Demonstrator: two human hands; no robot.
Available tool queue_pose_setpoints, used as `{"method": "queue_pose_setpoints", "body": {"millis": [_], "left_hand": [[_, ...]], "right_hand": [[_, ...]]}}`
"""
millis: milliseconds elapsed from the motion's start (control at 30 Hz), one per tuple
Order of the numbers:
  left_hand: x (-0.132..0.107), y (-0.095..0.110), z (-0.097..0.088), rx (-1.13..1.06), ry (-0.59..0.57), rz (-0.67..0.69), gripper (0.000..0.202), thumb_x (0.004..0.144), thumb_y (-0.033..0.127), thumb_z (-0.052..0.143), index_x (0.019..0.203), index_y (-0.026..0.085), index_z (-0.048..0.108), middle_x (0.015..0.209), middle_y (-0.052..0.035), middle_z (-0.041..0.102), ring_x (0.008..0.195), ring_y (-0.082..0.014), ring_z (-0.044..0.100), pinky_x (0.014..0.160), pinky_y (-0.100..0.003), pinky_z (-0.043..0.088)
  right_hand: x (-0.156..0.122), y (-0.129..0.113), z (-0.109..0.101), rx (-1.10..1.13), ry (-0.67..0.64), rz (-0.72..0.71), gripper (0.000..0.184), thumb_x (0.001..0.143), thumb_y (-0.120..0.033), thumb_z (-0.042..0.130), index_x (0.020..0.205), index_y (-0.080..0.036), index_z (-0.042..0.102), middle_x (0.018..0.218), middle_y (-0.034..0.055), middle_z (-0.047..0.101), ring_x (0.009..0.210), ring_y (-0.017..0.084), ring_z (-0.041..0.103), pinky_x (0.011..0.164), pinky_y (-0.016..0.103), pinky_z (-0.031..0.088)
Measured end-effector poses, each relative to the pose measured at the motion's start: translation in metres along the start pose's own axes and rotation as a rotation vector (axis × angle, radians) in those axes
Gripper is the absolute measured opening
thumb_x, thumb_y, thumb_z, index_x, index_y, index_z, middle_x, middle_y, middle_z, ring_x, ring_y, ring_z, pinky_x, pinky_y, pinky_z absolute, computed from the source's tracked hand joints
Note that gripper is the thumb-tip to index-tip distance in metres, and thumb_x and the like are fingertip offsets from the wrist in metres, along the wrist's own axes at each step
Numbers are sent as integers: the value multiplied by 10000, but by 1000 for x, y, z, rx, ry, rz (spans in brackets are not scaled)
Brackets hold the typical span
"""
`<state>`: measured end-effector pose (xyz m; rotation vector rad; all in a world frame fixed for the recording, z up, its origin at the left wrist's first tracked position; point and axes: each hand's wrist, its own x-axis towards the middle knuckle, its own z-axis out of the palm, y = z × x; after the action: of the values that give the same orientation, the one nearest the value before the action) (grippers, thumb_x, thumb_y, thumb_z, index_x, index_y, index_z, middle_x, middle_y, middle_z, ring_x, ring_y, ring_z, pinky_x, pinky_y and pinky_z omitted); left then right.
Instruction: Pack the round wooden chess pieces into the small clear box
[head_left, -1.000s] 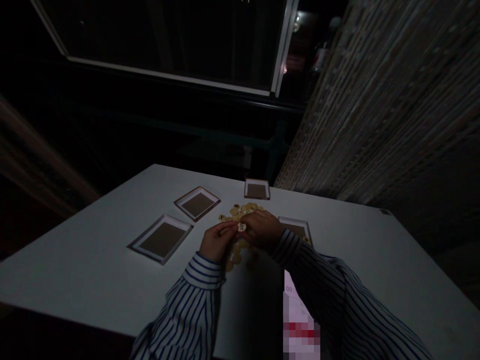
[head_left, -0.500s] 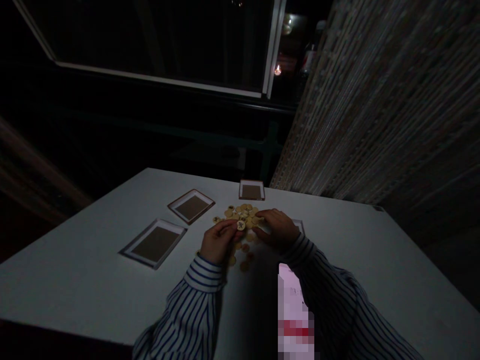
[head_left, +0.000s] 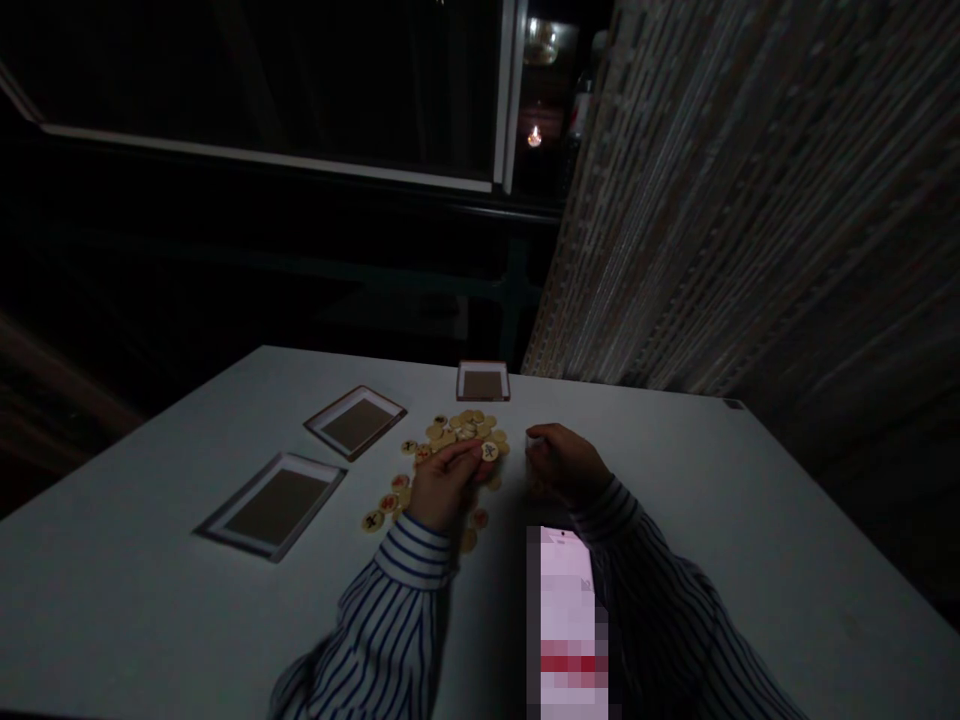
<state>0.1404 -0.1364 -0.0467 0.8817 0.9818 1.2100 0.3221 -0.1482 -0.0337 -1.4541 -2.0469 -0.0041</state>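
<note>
My left hand is closed in a pinch on a round, pale xiangqi piece, its dark character facing me. It is held above a loose pile of xiangqi pieces, some with red or black characters and others showing plain faces. My right hand is to the right of the pile, its fingers curled together. What those fingers hold, if anything, is hidden. A small pale patch shows beside the right fingertips, too dim to name. Several more pieces, one of them a black-marked piece, lie to the left of my left wrist.
Three shallow frame-like trays stand on the white table: a left tray, a middle tray and a far tray. A lit phone lies near my right forearm. A string curtain hangs beyond the table.
My right hand has moved right, away from the left hand and the pile, and its fingers have curled in. The left hand keeps the piece. The view has swung slightly right.
</note>
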Motion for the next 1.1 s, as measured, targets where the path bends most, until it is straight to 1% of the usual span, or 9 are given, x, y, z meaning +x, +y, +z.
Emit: {"method": "queue_pose_setpoints", "body": {"millis": [167, 333, 533, 700, 933, 1100], "left_hand": [[4, -4, 10, 10, -8, 0, 302, 564, 284, 693, 822, 136, 639, 729, -40, 683, 648, -149, 628, 651, -274, 512], [8, -9, 17, 64, -14, 5, 311, 555, 290, 694, 821, 134, 655, 686, -31, 679, 622, -140, 622, 624, -251, 507], [8, -9, 29, 154, -28, 37, 288, 582, 306, 668, 812, 132, 666, 724, -40, 684, 630, -137, 619, 617, -245, 508], [10, -12, 38, 200, -35, 29, 254, 609, 298, 644, 810, 144, 667, 768, -39, 685, 662, -137, 621, 634, -242, 507], [16, -19, 45, 273, -63, 109, 207, 625, 284, 620, 770, 146, 673, 745, -34, 683, 678, -142, 618, 638, -239, 505], [20, -25, 50, 334, -81, 144, 266, 651, 325, 593, 818, 131, 666, 757, -49, 681, 674, -149, 615, 617, -248, 505]], "right_hand": [[-5, 8, -3, 26, 19, 18, 242, 774, -262, 463, 961, -151, 569, 879, 63, 624, 764, 133, 574, 719, 248, 443], [-12, 17, -5, 30, 49, 1, 229, 785, -244, 460, 957, -148, 576, 893, 69, 632, 807, 133, 579, 744, 247, 446], [-20, 29, -4, 72, 164, -32, 194, 801, -236, 447, 888, -149, 598, 828, 73, 651, 764, 138, 600, 694, 249, 475], [-25, 35, -4, 85, 224, -30, 182, 799, -207, 446, 850, -143, 609, 804, 76, 659, 759, 147, 609, 692, 260, 486], [-29, 47, -2, 106, 241, -23, 179, 799, -215, 451, 862, -154, 606, 805, 69, 660, 753, 143, 609, 692, 263, 492], [-30, 49, -3, 125, 244, -29, 182, 796, -211, 445, 857, -151, 606, 790, 75, 661, 738, 145, 612, 670, 261, 500]]}}
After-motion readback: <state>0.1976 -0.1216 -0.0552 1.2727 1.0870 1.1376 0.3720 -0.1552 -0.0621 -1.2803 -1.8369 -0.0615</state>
